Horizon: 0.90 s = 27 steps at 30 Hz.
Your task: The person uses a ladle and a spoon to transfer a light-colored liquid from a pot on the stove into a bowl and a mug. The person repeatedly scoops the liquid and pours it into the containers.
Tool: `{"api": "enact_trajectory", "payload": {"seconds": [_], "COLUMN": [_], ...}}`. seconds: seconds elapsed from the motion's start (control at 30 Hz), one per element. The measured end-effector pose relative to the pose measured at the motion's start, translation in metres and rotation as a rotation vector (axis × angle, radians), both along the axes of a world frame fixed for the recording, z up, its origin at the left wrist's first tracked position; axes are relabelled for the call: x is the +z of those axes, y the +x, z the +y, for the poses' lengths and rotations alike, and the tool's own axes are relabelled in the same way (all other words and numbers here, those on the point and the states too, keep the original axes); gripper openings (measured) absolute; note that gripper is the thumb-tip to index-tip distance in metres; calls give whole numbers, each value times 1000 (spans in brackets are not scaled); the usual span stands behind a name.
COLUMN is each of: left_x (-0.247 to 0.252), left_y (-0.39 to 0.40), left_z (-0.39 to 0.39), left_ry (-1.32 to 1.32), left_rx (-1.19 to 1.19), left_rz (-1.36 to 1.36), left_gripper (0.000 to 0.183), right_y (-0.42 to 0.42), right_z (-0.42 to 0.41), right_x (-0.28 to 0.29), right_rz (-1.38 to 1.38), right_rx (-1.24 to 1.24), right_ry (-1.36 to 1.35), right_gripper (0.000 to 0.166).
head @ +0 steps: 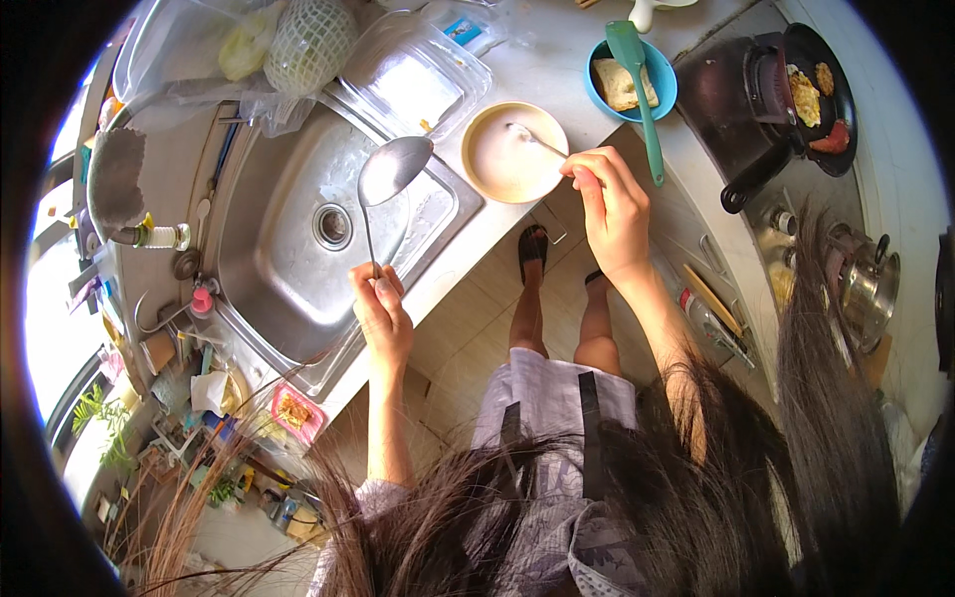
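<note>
My left hand [382,310] grips the thin handle of a metal ladle [395,170], whose bowl is raised above the edge of the steel sink [276,298]. My right hand [615,209] pinches the handle of a spoon [543,145]. That spoon's tip lies in a cream-coloured bowl [468,153] holding a pale, milky liquid [503,164]. The bowl stands on the counter at the sink's right corner. The part of the spoon under the liquid is hidden.
A blue bowl [669,74] holds bread [615,83], with a green spatula [639,82] across it. A black frying pan [841,97] with egg sits at upper right. Behind the sink are a clear plastic tray [477,74] and a netted round fruit [312,45]. The faucet [160,236] is left.
</note>
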<state>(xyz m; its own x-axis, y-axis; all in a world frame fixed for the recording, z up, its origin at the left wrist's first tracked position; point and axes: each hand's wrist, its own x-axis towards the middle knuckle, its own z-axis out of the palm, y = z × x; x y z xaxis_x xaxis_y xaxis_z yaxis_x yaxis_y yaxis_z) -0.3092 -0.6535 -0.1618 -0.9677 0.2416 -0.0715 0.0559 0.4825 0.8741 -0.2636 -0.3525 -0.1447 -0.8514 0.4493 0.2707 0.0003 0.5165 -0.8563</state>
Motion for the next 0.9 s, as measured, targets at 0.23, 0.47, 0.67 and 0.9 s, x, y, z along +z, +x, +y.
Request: {"api": "enact_trajectory", "payload": {"seconds": [0.23,0.47,0.67,0.9], "left_x": [13,21,23,25], "left_y": [4,3,3,4], "left_z": [15,23,24,22], "left_ry": [-23,-71,-13,-45], "left_rx": [-33,-57,-49,-68], "left_rz": [-117,-173,-187,-172], "left_gripper": [23,28,26,26], "right_y": [5,19,25,35], "right_z": [-4,-10,-4,0], "right_x": [-1,12,25,13], "right_rz": [-127,-45,100,102], "right_rx": [-47,-128,223,383], "right_ry": [-192,-331,486,904], "right_gripper": [15,16,10,17]}}
